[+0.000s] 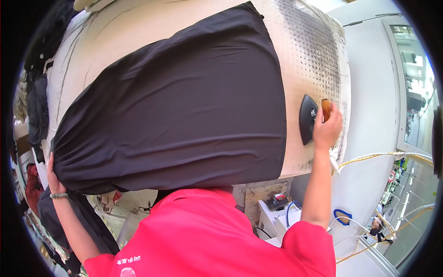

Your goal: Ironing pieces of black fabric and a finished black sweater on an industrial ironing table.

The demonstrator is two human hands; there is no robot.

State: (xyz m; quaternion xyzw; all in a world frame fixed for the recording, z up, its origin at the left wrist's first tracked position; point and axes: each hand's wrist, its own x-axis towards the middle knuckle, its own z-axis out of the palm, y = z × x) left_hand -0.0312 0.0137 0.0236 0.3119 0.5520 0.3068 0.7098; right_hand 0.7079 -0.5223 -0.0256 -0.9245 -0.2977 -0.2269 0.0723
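Head view: right hand (328,127) grips the brown handle (326,111) of an iron (306,121), judged heavy and best held there, beside dark cloth (194,111), apparently soft, on the surface (295,154); left hand (54,177) touches the cloth's gathered end, grip closure indeterminate.

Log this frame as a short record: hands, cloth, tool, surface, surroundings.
left_hand: left hand at the cloth's gathered left end; grip unclear
right_hand: right hand around the iron's brown handle
cloth: black cloth, spread with some wrinkles
tool: dark pointed iron, right of the cloth
surface: pale padded table, dark-stained at upper right
wrist: beaded bracelet, left
nearby: white and yellow cords, right
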